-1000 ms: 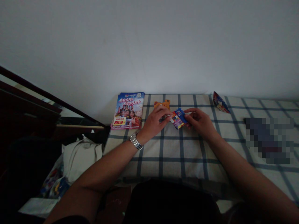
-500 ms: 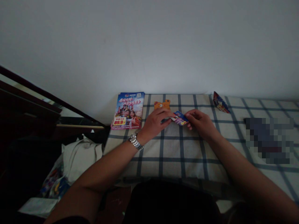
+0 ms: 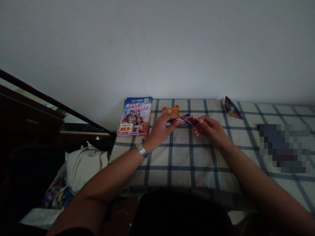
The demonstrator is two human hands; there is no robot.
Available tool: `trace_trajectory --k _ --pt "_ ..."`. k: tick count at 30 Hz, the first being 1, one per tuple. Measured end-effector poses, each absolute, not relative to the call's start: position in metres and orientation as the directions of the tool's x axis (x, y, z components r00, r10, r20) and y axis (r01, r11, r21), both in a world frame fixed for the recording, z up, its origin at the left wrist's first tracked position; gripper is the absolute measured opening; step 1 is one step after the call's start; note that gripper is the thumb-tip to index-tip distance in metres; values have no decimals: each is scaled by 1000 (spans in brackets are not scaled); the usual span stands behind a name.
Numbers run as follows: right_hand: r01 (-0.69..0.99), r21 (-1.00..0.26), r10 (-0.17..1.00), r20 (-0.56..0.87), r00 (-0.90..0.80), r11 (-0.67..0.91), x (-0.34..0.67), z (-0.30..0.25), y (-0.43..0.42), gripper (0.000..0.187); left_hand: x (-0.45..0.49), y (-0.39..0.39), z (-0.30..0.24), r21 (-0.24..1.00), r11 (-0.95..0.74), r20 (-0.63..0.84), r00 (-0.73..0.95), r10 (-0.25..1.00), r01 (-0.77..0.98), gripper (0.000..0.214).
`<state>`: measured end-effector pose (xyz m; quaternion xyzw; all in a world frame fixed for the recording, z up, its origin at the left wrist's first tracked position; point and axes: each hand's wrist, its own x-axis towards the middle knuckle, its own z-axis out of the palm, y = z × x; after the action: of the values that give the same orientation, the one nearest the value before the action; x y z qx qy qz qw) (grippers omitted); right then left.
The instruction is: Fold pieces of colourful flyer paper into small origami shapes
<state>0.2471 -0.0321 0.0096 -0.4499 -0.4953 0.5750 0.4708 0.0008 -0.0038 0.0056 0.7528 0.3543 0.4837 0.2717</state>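
Between my hands is a small folded flyer (image 3: 186, 120), printed in red, white and blue, above the checked cloth. My left hand (image 3: 163, 127), with a metal watch on its wrist, pinches the flyer's left end between thumb and fingers. At its right end, the thumb and fingertips of my right hand (image 3: 209, 130) grip the corner. An orange bear-shaped piece (image 3: 170, 110) lies just behind my left hand, partly covered by it. To the left lies a stack of flyers (image 3: 135, 116) with a blue and pink front.
Another folded flyer (image 3: 232, 108) stands tilted near the wall at the right. A dark blurred-out object (image 3: 282, 147) lies farther right on the checked cloth (image 3: 182, 160). Off the left edge, lower down, are a white bag (image 3: 83, 164) and dark wooden furniture (image 3: 29, 114).
The flyer in my hands has been turned, so a red and white striped face shows instead of the mostly blue one. My left thumb now lies over its near side.
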Motion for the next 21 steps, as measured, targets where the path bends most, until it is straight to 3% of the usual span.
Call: trace_trajectory --k 9,21 --pt "62 -996 987 51 -151 61 247 8 -30 40 2 1 1 917 -376 314 343 885 131 35" --pt "56 -998 993 -30 -112 -24 247 7 -30 43 3 3 -4 938 -334 280 358 891 98 37"
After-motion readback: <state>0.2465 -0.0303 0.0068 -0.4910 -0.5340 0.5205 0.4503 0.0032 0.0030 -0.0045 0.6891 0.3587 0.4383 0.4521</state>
